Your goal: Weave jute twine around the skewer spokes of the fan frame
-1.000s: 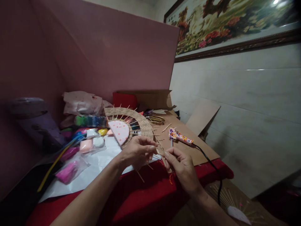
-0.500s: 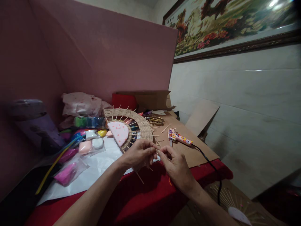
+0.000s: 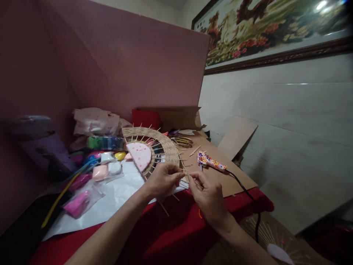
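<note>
A half-round woven fan frame [image 3: 162,141] with thin wooden sticks radiating from a pink dotted centre piece [image 3: 139,154] stands tilted on the table. My left hand [image 3: 162,180] is closed on the frame's near edge, fingers pinched around the sticks and weave. My right hand [image 3: 208,198] is right beside it, fingers pinched on the fine weaving cord at the same spot. The two hands almost touch.
A floral-patterned glue gun [image 3: 211,162] with a black cable [image 3: 249,197] lies on brown cardboard [image 3: 220,176]. Bags of coloured clay [image 3: 103,167], white paper [image 3: 116,195] and a red tablecloth [image 3: 171,228] fill the table. Scissors [image 3: 183,141] lie behind. Another fan piece [image 3: 278,252] lies lower right.
My right hand has moved left and up from the table edge to the frame's edge beside my left hand. The left hand has kept its grip on the frame.
</note>
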Available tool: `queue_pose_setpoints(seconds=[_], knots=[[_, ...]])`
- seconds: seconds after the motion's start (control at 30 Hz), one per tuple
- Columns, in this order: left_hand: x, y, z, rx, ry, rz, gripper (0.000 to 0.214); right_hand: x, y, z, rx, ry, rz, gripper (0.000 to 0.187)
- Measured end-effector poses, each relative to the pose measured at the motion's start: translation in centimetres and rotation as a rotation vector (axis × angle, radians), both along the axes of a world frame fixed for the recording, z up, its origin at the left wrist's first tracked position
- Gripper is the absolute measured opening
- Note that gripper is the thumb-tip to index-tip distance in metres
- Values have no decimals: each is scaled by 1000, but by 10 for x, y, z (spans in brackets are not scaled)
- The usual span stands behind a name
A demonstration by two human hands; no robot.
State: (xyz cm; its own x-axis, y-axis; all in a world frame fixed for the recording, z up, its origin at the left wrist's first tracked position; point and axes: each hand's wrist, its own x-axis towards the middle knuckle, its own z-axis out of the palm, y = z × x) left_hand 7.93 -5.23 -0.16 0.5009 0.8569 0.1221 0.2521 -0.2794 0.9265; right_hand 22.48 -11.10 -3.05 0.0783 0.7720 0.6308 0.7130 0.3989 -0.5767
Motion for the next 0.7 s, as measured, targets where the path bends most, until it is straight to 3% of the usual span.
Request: queue_pose_setpoints(seconds=[0.3,0.5,0.7], knots=[[0,-1,-1,-31,6,-137,30,-2,-1,0,41,-49,58,17],[-2,-1,-3,-21,44,-170,30,3,-1,7,-65,-6,155,17],[-2,-6,-1,7,74,-183,17,4,-2,12,-127,47,214,20]])
